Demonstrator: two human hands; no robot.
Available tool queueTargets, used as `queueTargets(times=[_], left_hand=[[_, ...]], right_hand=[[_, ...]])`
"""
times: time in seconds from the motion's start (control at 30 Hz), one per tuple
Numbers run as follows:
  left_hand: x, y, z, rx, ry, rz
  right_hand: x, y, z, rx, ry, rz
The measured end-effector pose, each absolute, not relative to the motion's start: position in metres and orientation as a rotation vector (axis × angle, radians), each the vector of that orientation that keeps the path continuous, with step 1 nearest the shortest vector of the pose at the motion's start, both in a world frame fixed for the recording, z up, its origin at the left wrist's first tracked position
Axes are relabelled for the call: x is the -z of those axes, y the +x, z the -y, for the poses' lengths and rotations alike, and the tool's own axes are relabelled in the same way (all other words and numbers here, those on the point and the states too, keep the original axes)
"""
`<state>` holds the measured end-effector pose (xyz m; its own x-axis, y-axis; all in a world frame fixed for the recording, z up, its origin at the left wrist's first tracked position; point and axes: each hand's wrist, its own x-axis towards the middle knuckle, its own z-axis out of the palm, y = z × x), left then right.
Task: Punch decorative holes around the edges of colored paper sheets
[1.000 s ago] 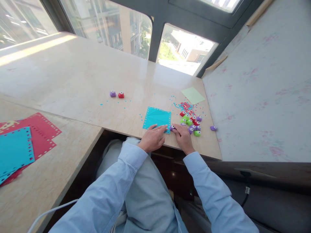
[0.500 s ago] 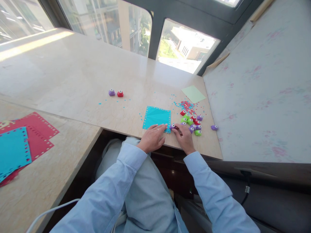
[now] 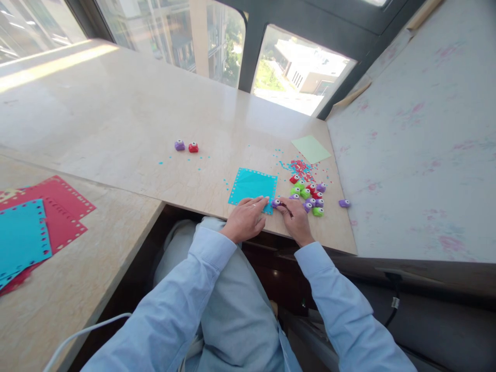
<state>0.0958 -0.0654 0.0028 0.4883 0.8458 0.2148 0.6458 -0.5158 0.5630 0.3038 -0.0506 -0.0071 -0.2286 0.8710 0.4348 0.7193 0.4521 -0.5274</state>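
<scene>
A square of blue paper (image 3: 253,184) with small holes punched along its edges lies on the stone counter. My left hand (image 3: 245,218) rests on its near edge, fingers stretched out flat. At the paper's near right corner is a purple craft punch (image 3: 276,203), gripped between the fingers and thumb of my right hand (image 3: 296,217). Whether the paper sits inside the punch's slot is too small to tell. Just beyond my right hand, several red, green and purple punches (image 3: 306,193) stand in a cluster.
Red and blue paper bits (image 3: 300,168) are heaped behind the cluster, near a pale green sheet (image 3: 311,149). One purple punch (image 3: 344,203) stands by the wall. Farther left are a purple punch (image 3: 179,145) and a red punch (image 3: 193,148). Punched red sheets (image 3: 72,201) lie at far left.
The blue paper has turned slightly, its far right corner shifting right. Both hands stay nearly in place, the right still gripping the purple punch. The whole view has shifted a little.
</scene>
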Motion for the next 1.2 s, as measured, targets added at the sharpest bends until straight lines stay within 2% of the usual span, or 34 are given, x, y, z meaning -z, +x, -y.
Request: queueTargets(times=[0.23,0.37,0.67,1.2], left_hand=[[0.004,0.095,0.065,-0.898,2.108,-1.248],[0.004,0.088,0.056,-1.047,1.965,-1.418],[0.0,0.073,0.019,-0.532,2.42,-1.509],[-0.001,0.072,0.027,-0.645,2.399,-1.681]], right_hand=[[0.004,0.3,0.055,-0.215,-1.351,2.028],[0.006,0.3,0.056,-0.171,-1.347,2.035],[0.008,0.302,0.054,-0.188,-1.334,2.01],[0.006,0.3,0.055,-0.22,-1.349,1.993]])
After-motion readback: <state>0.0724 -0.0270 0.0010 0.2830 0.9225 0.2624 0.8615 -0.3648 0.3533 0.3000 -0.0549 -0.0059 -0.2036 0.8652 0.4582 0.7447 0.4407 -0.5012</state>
